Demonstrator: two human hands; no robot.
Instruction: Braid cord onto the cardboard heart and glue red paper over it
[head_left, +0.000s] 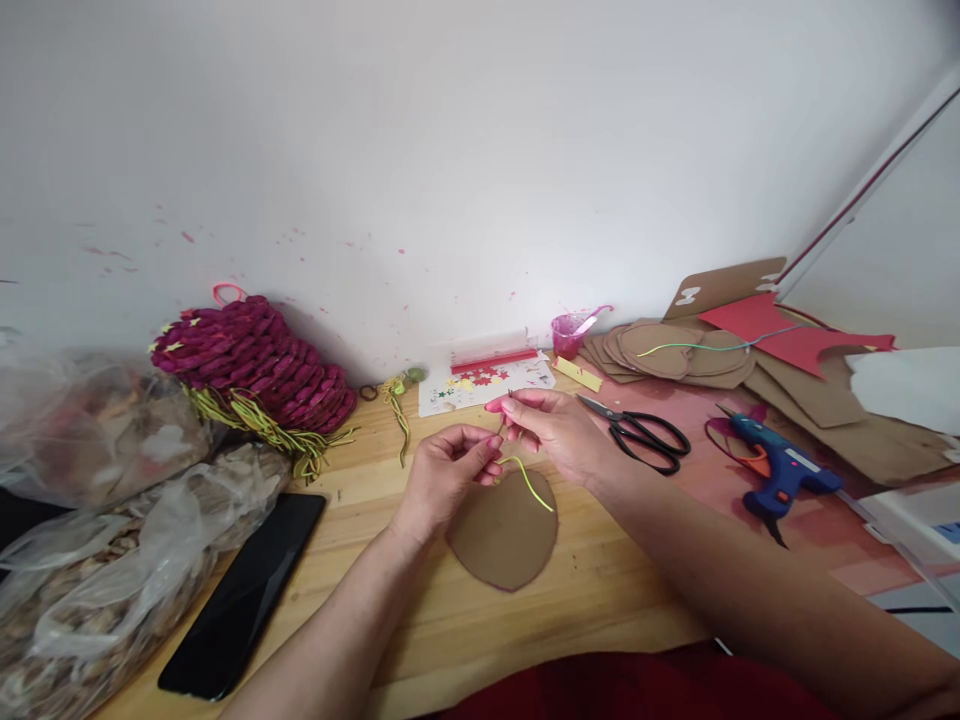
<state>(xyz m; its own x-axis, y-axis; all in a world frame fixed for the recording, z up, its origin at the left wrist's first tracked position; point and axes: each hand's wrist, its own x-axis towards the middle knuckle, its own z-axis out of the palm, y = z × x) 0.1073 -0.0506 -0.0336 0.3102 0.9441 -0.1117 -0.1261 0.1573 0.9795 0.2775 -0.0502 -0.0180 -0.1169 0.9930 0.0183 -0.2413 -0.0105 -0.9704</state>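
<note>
A yellow-green cord [531, 480] runs out from between my fingertips and curls down over a rounded cardboard cutout [506, 540] lying on the table. My left hand [450, 465] is closed, with thumb and forefinger pinching the cord. Just to its right and slightly higher, my right hand [551, 425] pinches too, its fingertips close to the left ones. Something thin shows between the right fingertips, probably part of the same cord, but it is too small to be sure. The cutout has a reddish edge and comes to a blunt point towards me.
Black scissors [649, 440] and a blue glue gun [787, 475] lie to the right, below stacked cardboard shapes [652, 350]. Star stickers on a sheet [442, 398] and a pink-stained cup [568, 338] sit behind. Leftward are a phone [244, 595], plastic bags [142, 560] and a magenta shell-covered piece [255, 365].
</note>
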